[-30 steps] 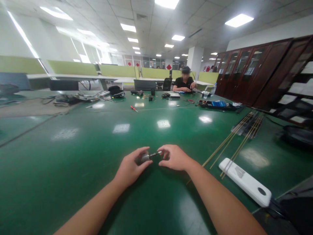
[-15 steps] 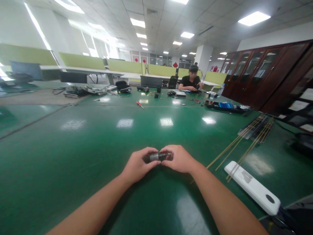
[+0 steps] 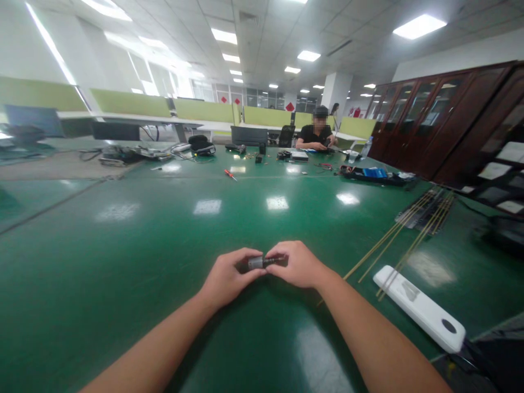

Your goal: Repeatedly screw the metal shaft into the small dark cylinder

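Observation:
Between my two hands lies a small motor [image 3: 256, 263], a grey metal cylinder with a thin ridged shaft on its right side. My left hand [image 3: 228, 274] pinches the cylinder between thumb and fingers. The shaft runs into my right hand [image 3: 298, 266], whose thumb and fingertips close around its far end. That end is partly hidden by the fingers. Both hands are low over the green tabletop [image 3: 172, 229], with their fingertips almost meeting.
On the right lie a white power strip [image 3: 417, 305] and several thin brass-coloured rods [image 3: 379, 245]. Farther back are a red screwdriver [image 3: 230, 174], a black tray of blue items [image 3: 372, 173] and a black pouch [image 3: 201, 146]. A person [image 3: 317, 134] sits across the table.
The view has shifted slightly, moving the scene a little left. Less of a dark, thicker section shows between my hands; the thin shaft is plainer. A standing person has come into sight behind.

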{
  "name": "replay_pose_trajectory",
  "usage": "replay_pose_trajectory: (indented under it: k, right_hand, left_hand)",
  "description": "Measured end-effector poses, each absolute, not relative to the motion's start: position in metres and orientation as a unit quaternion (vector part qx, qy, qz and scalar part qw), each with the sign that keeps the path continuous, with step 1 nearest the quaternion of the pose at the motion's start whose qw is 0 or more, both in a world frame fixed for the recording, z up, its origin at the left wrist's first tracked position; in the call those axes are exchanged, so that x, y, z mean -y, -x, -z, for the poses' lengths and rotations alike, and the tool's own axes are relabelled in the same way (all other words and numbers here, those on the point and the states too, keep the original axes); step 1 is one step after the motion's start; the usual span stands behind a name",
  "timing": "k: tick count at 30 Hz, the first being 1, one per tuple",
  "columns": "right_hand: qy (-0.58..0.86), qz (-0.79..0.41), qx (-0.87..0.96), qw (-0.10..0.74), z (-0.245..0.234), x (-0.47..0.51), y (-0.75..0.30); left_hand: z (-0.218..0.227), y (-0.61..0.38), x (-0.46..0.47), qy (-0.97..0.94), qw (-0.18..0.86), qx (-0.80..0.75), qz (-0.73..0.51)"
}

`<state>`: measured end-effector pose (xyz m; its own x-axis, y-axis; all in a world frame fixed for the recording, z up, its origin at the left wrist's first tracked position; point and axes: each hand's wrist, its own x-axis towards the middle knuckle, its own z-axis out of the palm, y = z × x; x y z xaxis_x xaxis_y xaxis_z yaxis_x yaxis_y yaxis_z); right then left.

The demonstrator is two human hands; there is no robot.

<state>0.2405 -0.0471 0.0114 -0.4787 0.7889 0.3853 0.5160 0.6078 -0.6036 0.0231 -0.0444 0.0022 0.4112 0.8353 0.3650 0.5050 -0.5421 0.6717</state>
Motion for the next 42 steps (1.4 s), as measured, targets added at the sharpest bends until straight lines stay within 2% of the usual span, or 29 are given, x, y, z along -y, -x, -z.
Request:
replay_pose_trajectory:
  k: [42]
  right_hand:
    - [0.401, -0.188, 0.843, 0.305, -0.0171, 0.0482, -0.2416]
  left_hand:
    - [-0.0062, -0.0245, 0.0473, -0.811, 0.225, -0.423, -0.334]
